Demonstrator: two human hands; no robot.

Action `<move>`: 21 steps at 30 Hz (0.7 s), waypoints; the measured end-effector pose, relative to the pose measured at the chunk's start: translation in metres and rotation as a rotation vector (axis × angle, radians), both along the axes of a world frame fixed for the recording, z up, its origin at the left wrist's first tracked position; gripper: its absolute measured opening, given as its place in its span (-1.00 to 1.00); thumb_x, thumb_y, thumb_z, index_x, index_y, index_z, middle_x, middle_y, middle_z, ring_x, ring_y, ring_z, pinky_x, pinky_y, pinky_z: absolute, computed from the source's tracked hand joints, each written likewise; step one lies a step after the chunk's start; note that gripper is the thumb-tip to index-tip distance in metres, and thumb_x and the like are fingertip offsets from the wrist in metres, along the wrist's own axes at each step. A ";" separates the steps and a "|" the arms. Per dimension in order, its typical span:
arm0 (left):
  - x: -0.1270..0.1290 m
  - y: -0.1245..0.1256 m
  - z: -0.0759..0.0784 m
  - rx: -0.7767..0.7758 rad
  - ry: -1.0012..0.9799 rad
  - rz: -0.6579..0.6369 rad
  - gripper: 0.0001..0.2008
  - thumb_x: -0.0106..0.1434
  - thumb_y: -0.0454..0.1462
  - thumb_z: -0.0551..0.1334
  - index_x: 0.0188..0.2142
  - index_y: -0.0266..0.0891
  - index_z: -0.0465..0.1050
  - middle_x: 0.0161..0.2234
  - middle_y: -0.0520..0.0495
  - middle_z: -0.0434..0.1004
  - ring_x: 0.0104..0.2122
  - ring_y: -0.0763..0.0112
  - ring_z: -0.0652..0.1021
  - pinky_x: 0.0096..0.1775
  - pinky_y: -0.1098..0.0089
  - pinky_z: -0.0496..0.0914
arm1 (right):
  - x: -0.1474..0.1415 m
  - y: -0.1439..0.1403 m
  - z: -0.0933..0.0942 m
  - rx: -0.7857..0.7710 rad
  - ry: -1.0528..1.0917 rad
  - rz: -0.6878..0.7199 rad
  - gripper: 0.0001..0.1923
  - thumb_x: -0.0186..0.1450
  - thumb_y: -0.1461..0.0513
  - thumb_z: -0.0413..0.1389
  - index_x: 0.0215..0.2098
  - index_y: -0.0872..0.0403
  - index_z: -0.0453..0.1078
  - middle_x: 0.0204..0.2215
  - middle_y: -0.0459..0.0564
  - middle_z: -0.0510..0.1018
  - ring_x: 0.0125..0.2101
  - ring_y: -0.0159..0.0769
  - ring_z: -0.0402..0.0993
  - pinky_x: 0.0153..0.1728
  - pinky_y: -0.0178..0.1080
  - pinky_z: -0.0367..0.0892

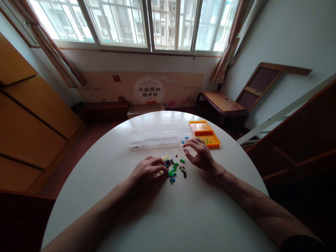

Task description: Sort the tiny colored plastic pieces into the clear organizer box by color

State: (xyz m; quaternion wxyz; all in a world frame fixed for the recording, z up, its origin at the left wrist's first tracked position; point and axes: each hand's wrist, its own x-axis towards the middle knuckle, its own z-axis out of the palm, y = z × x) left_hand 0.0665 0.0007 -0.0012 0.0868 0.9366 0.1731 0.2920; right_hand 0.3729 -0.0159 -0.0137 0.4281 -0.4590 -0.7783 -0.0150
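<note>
Forearms (96, 211), bricks (172, 173), white table (183, 217); barred windows (115, 21)

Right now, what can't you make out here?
Head view:
Small multicoloured plastic pieces: some hidden behind the left hand; individual shapes too small.
Its grip: curled fingers hide whether anything is held.
Orange rectangular plastic box: near-left corner hidden behind the right hand.
Black sleeve: cut off by the bottom edge.

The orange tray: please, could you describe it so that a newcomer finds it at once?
On the round white table, look toward the window, beyond the right hand. The orange tray lies there, green pieces inside it. Its orange colour sets it apart from the clear plastic containers beside it.
</note>
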 end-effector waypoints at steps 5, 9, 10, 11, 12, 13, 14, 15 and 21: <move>0.002 0.001 -0.002 -0.097 -0.121 0.058 -0.87 0.53 -0.24 0.31 -0.16 -0.16 0.64 -0.23 -0.08 0.70 -0.28 0.41 0.66 -0.13 0.40 0.53 | -0.012 -0.008 0.007 0.030 -0.137 0.317 -0.90 0.48 0.24 0.23 -0.04 -0.03 0.53 -0.15 -0.02 0.71 -0.12 -0.15 0.59 0.03 -0.03 0.48; 0.009 -0.003 -0.003 -0.364 -0.285 0.097 -0.86 0.52 -0.21 0.33 -0.14 -0.23 0.62 -0.29 -0.09 0.71 -0.38 0.42 0.66 -0.29 0.45 0.53 | -0.020 -0.011 0.008 0.060 -0.208 0.445 -0.85 0.50 0.14 0.28 -0.01 -0.02 0.53 -0.18 -0.02 0.73 -0.20 -0.19 0.62 0.03 -0.05 0.49; 0.011 -0.005 -0.003 -0.398 -0.296 0.086 -0.87 0.51 -0.21 0.35 -0.13 -0.24 0.62 -0.29 -0.09 0.71 -0.39 0.42 0.66 -0.31 0.46 0.53 | -0.022 -0.011 0.008 0.066 -0.210 0.451 -0.84 0.50 0.12 0.29 -0.01 -0.02 0.53 -0.18 -0.02 0.73 -0.21 -0.20 0.62 0.03 -0.06 0.49; 0.012 -0.006 -0.002 -0.405 -0.300 0.075 -0.87 0.50 -0.21 0.37 -0.14 -0.23 0.63 -0.29 -0.09 0.72 -0.39 0.42 0.67 -0.30 0.46 0.54 | -0.023 -0.011 0.007 0.070 -0.208 0.451 -0.83 0.50 0.11 0.29 -0.02 -0.01 0.53 -0.18 -0.01 0.73 -0.21 -0.20 0.62 0.04 -0.06 0.49; 0.012 -0.007 -0.002 -0.402 -0.292 0.063 -0.87 0.49 -0.21 0.37 -0.14 -0.23 0.63 -0.28 -0.09 0.73 -0.36 0.41 0.68 -0.28 0.46 0.54 | -0.023 -0.010 0.007 0.074 -0.203 0.449 -0.83 0.50 0.11 0.30 -0.02 -0.01 0.53 -0.19 -0.02 0.74 -0.22 -0.21 0.63 0.04 -0.06 0.49; 0.013 -0.007 -0.001 -0.391 -0.279 0.054 -0.87 0.49 -0.21 0.37 -0.15 -0.22 0.64 -0.27 -0.10 0.74 -0.33 0.39 0.69 -0.25 0.45 0.55 | -0.024 -0.009 0.006 0.077 -0.201 0.446 -0.83 0.50 0.11 0.30 -0.03 -0.01 0.53 -0.19 -0.02 0.74 -0.22 -0.21 0.63 0.04 -0.07 0.49; 0.012 -0.008 -0.001 -0.376 -0.266 0.051 -0.87 0.50 -0.21 0.37 -0.16 -0.21 0.65 -0.26 -0.10 0.74 -0.31 0.38 0.70 -0.23 0.44 0.55 | -0.024 -0.009 0.005 0.082 -0.199 0.445 -0.83 0.50 0.11 0.31 -0.03 -0.01 0.53 -0.19 -0.02 0.74 -0.22 -0.22 0.63 0.04 -0.07 0.48; 0.012 -0.007 -0.001 -0.361 -0.248 0.050 -0.87 0.50 -0.20 0.37 -0.15 -0.21 0.66 -0.25 -0.11 0.74 -0.29 0.37 0.71 -0.20 0.42 0.56 | -0.024 -0.008 0.004 0.088 -0.198 0.444 -0.84 0.50 0.11 0.31 -0.03 0.00 0.53 -0.19 -0.02 0.74 -0.22 -0.23 0.63 0.04 -0.08 0.48; 0.010 -0.004 -0.008 -0.196 -0.196 0.042 -0.90 0.48 -0.19 0.40 -0.14 -0.16 0.66 -0.21 -0.07 0.77 -0.26 0.37 0.72 -0.09 0.35 0.54 | -0.026 -0.009 0.005 0.086 -0.219 0.464 -0.90 0.54 0.18 0.24 0.00 -0.03 0.55 -0.18 -0.04 0.75 -0.22 -0.24 0.65 0.05 -0.09 0.49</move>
